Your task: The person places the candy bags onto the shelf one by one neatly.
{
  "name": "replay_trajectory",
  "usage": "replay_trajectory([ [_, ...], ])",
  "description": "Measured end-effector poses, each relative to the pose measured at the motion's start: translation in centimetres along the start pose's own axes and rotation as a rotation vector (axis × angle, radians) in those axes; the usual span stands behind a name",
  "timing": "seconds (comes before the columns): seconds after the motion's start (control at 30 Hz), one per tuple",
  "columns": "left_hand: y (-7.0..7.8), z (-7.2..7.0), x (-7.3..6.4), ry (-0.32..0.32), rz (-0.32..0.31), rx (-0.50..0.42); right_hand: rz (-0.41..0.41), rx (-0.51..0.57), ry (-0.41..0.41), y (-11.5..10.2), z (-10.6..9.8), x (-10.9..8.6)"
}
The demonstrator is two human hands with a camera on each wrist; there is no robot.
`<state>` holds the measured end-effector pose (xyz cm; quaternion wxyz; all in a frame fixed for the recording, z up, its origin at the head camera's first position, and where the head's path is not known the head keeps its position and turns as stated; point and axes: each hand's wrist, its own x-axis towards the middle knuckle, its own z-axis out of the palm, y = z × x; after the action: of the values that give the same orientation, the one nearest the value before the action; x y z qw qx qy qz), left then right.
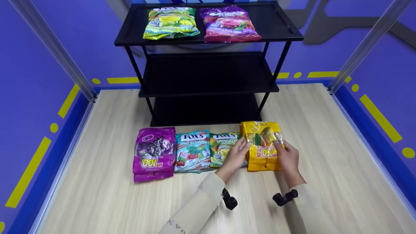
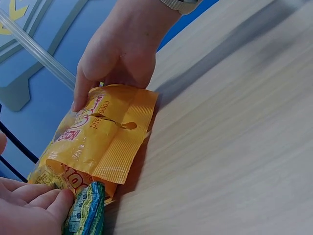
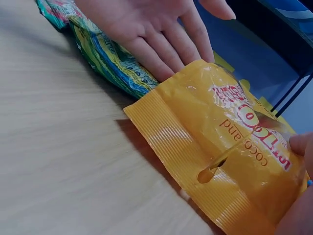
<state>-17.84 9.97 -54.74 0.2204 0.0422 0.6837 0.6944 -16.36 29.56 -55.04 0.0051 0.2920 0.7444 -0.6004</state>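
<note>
Evidently, from the head view, the yellow bag (image 1: 264,159) is between the two hands at the right end of a row on the pale counter (image 1: 113,201), in front of the black rack (image 1: 208,74). The right hand (image 1: 289,159) grips its right side, thumb on the front. The left hand (image 1: 234,159) touches its left side, partly covering the green Fox's bag (image 1: 221,148) beside it. Further left lie the teal Fox's bag (image 1: 193,154) and the purple bag (image 1: 154,154). With those neighbours packed so close, I judge that a sideways push by the left wrist could shift the green bag.

From the left wrist, the right hand's fingers bend behind the bag's far side; the ribbed seal (image 2: 132,142) faces the counter, though whether it touches is unclear. A grip on slack wrapping alone might let the bag twist.

From the right wrist, the left hand's fingers lie nearly straight, tips against the yellow bag's edge, thumb apart from it. Such a light contact could slip, leaving the weight to the right hand, and the slit hang hole (image 3: 208,175) might tear further if pulled.
</note>
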Motion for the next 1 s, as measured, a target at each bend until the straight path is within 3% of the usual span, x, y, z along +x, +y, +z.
replay_trajectory([
  [0.37, -0.2, -0.2, -0.1, -0.040, -0.018, -0.064, -0.037, 0.089, 0.104, 0.1, 0.4, -0.1],
  [1.0, -0.4, -0.5, 0.0, -0.035, 0.004, -0.108, -0.173, 0.166, 0.161, -2.1, 0.5, -2.4],
])
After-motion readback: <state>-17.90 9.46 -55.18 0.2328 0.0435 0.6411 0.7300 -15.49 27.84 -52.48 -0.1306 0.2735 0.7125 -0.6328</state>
